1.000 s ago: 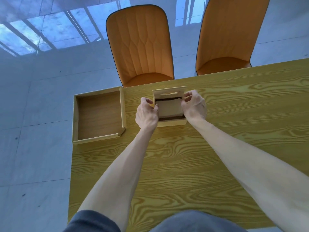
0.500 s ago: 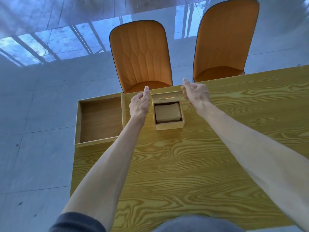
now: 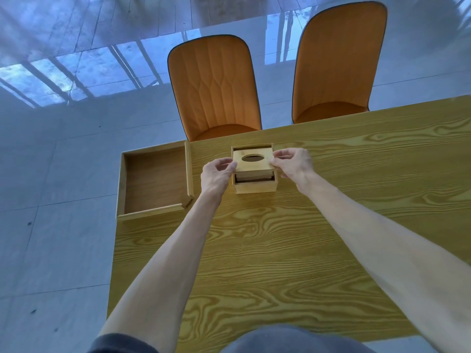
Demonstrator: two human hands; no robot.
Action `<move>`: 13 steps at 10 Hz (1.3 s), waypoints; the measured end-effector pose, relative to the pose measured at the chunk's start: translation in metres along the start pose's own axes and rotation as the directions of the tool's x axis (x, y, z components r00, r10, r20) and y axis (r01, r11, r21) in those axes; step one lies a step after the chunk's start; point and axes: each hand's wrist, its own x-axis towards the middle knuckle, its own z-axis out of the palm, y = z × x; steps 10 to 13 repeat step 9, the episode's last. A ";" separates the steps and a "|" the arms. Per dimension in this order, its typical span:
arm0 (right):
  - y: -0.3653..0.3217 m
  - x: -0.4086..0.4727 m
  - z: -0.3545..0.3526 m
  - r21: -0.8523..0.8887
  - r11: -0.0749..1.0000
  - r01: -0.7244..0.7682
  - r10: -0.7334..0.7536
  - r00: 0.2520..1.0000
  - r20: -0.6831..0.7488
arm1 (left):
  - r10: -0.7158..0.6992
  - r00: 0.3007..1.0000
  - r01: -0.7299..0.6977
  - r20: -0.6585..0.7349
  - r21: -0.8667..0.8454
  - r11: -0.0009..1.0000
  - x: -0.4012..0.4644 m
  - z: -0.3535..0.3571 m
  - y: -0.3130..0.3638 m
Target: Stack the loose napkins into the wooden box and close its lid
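Note:
A small square wooden box [image 3: 255, 186] stands near the table's far edge. Its lid [image 3: 254, 165], a wooden panel with an oval hole, hovers tilted over the box and covers most of the opening. My left hand [image 3: 217, 173] pinches the lid's left edge and my right hand [image 3: 293, 163] pinches its right edge. A strip of pale napkin stack [image 3: 252, 178] shows in the gap under the lid's near edge.
A shallow wooden tray [image 3: 188, 171] sits at the table's far left corner and overhangs the left edge. Two orange chairs [image 3: 214, 87] stand beyond the far edge. The yellow wood-grain table [image 3: 280, 250] stretches toward me; grey tiled floor lies to the left.
Both hands left the napkins in the box, reached back to the upright lid, and now hold it lowered over the opening. The camera view has shifted downward.

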 end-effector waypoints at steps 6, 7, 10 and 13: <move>0.038 -0.002 0.014 -0.162 0.986 -0.036 0.024 0.997 -0.074 | -0.065 0.998 0.066 -0.019 0.120 0.991 0.004 0.009 -0.035; 0.035 -0.003 0.010 -0.216 0.976 -0.014 0.005 0.999 -0.043 | -0.053 0.998 0.047 0.027 0.194 0.980 0.005 0.006 -0.032; 0.007 -0.006 -0.003 -0.496 0.868 0.020 0.025 0.996 0.084 | -0.168 0.966 0.041 0.197 0.526 0.850 0.004 -0.008 -0.004; 0.007 -0.006 -0.003 -0.496 0.868 0.020 0.025 0.996 0.084 | -0.168 0.966 0.041 0.197 0.526 0.850 0.004 -0.008 -0.004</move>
